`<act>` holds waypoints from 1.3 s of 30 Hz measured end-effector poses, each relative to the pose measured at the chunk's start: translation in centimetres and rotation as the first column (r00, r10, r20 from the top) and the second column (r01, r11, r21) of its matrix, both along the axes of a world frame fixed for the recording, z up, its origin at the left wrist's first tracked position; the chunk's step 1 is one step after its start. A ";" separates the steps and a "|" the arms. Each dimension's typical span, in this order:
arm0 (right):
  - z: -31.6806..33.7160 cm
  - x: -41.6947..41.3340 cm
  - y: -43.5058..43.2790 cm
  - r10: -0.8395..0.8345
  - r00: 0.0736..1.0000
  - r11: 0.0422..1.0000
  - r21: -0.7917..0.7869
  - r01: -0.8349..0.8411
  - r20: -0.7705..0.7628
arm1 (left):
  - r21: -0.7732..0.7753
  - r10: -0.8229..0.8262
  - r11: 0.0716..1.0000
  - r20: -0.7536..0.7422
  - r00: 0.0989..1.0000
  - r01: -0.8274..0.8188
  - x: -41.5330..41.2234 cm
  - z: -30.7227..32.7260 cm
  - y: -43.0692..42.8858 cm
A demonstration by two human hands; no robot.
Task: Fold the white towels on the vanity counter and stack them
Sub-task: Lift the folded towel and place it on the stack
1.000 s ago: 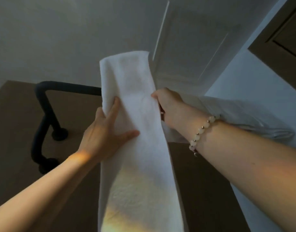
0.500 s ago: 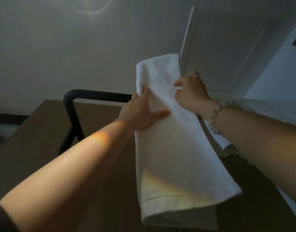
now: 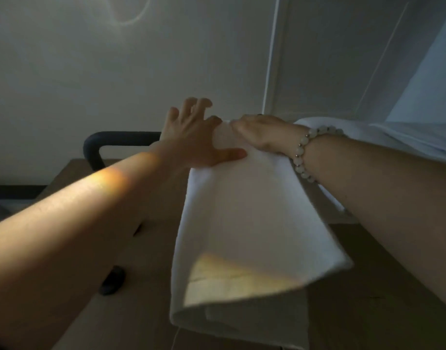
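Folded white towel held above brown worktop, long axis 6 to 12 o'clock, doubled end nearest, left hand at 11 o'clock, grip apart, thumb flat on cloth, right hand at 1 o'clock, grip clamped on its far end.

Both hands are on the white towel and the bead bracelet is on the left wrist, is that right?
Not quite. The head view shows the bead bracelet on the right wrist. Both the left hand and the right hand are on the white towel.
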State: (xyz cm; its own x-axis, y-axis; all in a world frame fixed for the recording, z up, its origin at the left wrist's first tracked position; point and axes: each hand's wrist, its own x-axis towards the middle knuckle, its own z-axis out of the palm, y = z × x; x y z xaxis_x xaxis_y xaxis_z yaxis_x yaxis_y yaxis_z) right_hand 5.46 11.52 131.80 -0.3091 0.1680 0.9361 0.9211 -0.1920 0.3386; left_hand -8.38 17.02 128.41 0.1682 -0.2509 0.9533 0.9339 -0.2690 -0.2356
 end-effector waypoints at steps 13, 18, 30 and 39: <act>-1.5 -1.0 -1.8 0.077 0.997 0.960 0.268 -0.076 0.007 | -0.155 -0.283 0.945 0.052 0.958 0.288 1.1 2.7 0.5; -1.4 -0.6 -1.6 0.100 0.994 0.990 0.105 -0.095 -0.051 | -0.023 -0.345 0.933 0.222 0.912 0.359 0.9 0.9 0.5; -2.0 -1.5 -3.3 0.116 0.973 0.993 0.009 -0.117 -0.198 | -0.364 -0.870 0.325 0.247 0.426 0.873 -1.4 -2.1 -0.4; -2.0 0.0 -5.1 0.276 0.860 0.937 -0.079 -0.340 -0.429 | -0.322 -0.890 0.354 0.174 0.422 0.878 -1.1 -0.4 -0.4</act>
State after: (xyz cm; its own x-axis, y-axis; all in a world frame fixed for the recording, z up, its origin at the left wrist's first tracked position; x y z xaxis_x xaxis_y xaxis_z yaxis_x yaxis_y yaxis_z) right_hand 5.50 6.40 129.81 0.0330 0.2724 0.9616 0.9864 0.1462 -0.0752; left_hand -9.53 16.60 127.98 0.0645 0.0370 0.9972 0.1049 -0.9940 0.0301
